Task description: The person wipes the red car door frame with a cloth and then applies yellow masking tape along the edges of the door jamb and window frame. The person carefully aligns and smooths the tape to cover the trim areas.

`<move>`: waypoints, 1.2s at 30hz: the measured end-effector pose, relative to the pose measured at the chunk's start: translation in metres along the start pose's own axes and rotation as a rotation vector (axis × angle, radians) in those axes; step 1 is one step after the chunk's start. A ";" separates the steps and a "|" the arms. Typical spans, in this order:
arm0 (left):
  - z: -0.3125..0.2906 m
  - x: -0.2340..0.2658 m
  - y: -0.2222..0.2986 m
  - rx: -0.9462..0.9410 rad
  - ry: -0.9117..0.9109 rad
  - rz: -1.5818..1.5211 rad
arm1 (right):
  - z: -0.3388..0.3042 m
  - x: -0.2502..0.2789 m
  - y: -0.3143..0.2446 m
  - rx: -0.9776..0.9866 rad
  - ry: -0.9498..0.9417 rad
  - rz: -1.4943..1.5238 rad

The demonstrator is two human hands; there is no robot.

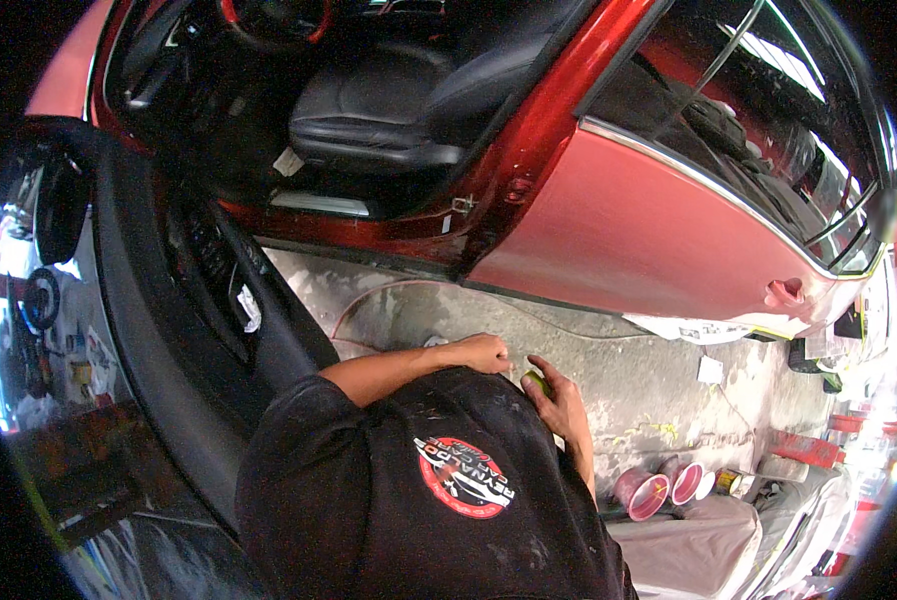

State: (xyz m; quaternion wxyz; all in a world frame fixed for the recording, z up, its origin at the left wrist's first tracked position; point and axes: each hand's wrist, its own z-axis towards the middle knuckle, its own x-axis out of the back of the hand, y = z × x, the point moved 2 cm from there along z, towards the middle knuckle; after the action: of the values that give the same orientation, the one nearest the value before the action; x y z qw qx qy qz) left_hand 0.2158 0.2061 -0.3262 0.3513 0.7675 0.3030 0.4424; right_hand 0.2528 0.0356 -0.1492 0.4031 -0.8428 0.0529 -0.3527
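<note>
When handling the green piece (539, 382), pinched in the right hand (566, 405), avoid a slack grip, likely to cause a drop. Note the left hand (484, 352) curled nearby; cannot tell if pinching anything. After any fall onto the floor (609, 375), check for grit, liable to scratch the rear door (629, 220) beyond.

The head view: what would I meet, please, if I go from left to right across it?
Open car door with black inner panel → bare left hand → bare right hand holding a small yellow-green object → left one of two round pink buckets → white square sheet → pinkish-red door handle.
</note>
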 end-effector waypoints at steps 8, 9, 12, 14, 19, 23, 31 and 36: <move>0.000 -0.004 -0.004 0.010 0.015 -0.032 | 0.002 -0.002 0.013 0.058 0.040 -0.001; 0.000 -0.004 -0.004 0.008 0.017 -0.032 | 0.002 -0.004 0.016 0.066 0.045 0.009; 0.000 -0.006 -0.002 0.016 0.063 0.004 | 0.001 -0.002 0.010 0.031 0.026 0.004; -0.001 -0.001 0.001 -0.038 0.220 -0.061 | -0.002 0.000 0.006 0.009 0.017 0.004; -0.016 0.077 0.050 -0.275 0.992 -0.220 | -0.005 0.000 0.011 0.021 0.060 0.032; -0.030 0.184 0.074 -0.185 1.053 -0.260 | -0.006 0.000 0.009 0.073 0.079 -0.004; -0.019 0.280 0.129 -0.453 1.022 -0.228 | -0.009 0.003 0.003 0.050 0.094 0.057; -0.012 0.276 0.139 -0.379 1.101 0.020 | -0.008 0.000 0.011 0.042 0.091 0.062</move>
State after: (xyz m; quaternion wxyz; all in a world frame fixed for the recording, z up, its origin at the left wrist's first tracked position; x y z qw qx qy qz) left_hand 0.3442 0.3441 -0.0809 0.2689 0.3510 0.3494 0.8261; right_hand 0.2500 0.0233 -0.1541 0.4283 -0.8153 0.0897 -0.3791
